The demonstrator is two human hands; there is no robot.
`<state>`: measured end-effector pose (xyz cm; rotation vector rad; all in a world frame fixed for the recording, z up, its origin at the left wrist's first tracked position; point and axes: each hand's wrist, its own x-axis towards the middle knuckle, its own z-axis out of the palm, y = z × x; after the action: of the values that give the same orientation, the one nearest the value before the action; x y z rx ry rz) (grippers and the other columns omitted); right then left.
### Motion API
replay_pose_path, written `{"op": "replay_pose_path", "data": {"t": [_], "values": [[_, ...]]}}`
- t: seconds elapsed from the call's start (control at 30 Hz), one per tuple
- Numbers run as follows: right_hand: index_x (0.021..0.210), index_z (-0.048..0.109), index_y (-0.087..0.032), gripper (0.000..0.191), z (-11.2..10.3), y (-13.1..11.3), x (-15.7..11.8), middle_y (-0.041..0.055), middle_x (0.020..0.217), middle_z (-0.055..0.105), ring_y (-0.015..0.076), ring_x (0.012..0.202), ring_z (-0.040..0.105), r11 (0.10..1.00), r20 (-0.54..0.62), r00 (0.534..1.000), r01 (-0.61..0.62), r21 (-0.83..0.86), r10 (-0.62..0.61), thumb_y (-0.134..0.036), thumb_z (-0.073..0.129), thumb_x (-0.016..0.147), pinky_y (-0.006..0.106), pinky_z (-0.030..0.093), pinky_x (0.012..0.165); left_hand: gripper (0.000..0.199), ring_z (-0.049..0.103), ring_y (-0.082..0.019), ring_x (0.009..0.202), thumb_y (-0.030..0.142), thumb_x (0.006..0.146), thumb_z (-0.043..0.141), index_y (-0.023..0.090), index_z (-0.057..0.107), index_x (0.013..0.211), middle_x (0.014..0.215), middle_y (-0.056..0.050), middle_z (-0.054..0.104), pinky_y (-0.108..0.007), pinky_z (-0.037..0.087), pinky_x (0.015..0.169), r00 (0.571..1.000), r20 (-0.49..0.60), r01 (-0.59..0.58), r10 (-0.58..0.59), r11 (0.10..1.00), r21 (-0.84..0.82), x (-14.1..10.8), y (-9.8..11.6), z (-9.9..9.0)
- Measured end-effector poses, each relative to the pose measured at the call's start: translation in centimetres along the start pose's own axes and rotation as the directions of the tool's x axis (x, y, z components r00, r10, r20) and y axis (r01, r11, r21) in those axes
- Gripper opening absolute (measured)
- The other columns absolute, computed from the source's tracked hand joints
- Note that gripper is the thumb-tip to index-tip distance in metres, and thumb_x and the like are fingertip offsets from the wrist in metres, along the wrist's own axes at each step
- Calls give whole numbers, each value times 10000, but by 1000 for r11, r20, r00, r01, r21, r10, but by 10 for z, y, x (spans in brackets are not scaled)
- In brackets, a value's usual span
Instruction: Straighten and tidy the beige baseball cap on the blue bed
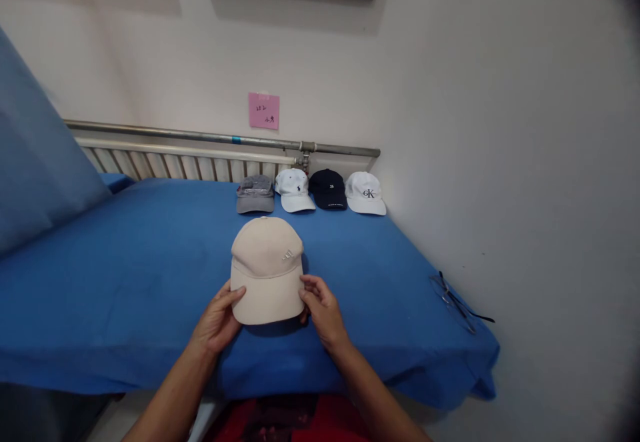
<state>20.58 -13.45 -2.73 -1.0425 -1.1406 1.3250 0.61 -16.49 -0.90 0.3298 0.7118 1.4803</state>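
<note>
A beige baseball cap (pixel 267 255) with a small metallic three-stripe logo faces me above the blue-covered table, its brim toward me. My left hand (pixel 220 315) grips the brim's left side, thumb on top. On the opposite side, my right hand (pixel 323 309) pinches the brim edge between thumb and fingers. Behind it stand more caps in a row at the back: a grey cap (pixel 255 194), a white cap with a small dark emblem (pixel 295 191), a black cap (pixel 328 189) and a white cap with "CK" lettering (pixel 366 193).
The blue cloth (pixel 150 282) covers the table and drapes over its front edge. Eyeglasses (pixel 455 302) lie near the right edge. A metal pipe (pixel 190 135) and a radiator (pixel 170 162) run behind. A pink note (pixel 264 111) is on the wall. Blue fabric (pixel 40 162) hangs at left.
</note>
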Motion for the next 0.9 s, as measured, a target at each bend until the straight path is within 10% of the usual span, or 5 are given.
{"op": "replay_pose_path", "data": {"t": [0.4,0.9], "values": [[973,642,-237,240,-1,-6,-3,22,925,667,180,835,613,993,28,998,51,-109,-48,-331,603,757,290,492,707,575,707,-278,953,3,641,672,171,631,1189,913,-74,766,-370,568,891,998,-62,-8,4,997,-80,-7,0,-1],[883,694,-271,138,2,-13,-7,-11,849,682,185,800,601,991,49,996,86,-106,-81,-278,630,760,311,449,759,327,722,-296,902,108,848,587,105,615,1173,843,-118,768,-426,573,879,982,-159,86,-97,993,-78,-9,1,3]]}}
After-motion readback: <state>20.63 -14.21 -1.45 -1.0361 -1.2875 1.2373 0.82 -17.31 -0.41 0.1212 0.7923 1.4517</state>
